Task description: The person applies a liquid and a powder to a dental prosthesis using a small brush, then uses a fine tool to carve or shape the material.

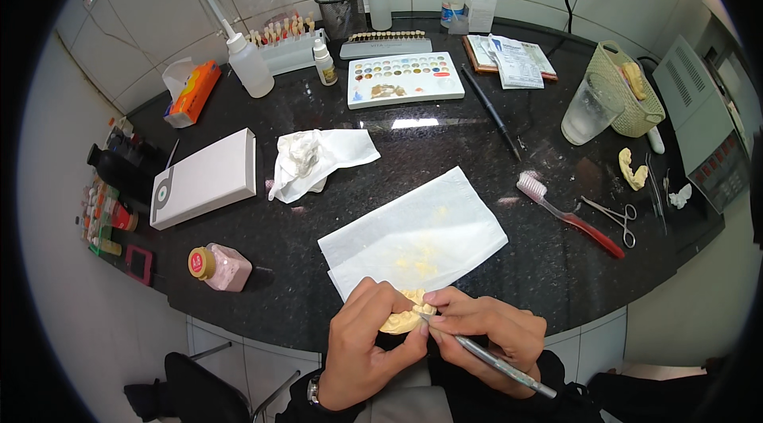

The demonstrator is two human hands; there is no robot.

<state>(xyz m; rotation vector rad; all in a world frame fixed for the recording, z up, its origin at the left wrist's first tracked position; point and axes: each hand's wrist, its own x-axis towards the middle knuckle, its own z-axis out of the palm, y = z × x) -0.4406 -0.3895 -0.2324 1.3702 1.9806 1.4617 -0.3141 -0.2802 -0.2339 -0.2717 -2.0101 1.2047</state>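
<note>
My left hand [362,343] is closed around a pale yellow dental cast [397,323] near the front edge of the black table. In my right hand [493,332] is a silver pen-shaped carving tool [502,365], gripped like a pencil. Its tip meets the teeth of the cast, and my right fingers also rest against it. My fingers cover part of the cast. Just beyond lies a white paper sheet [453,220], with yellow dust [415,258] scattered over it.
To the right lie a red toothbrush [571,218], scissor-like forceps [616,218] and another cast [633,169]. A glass [591,109] stands by a woven basket [624,97]. On the left are a pink powder jar [222,266], a white box [207,178] and crumpled tissue [300,154]. Behind sits a paint palette [407,93].
</note>
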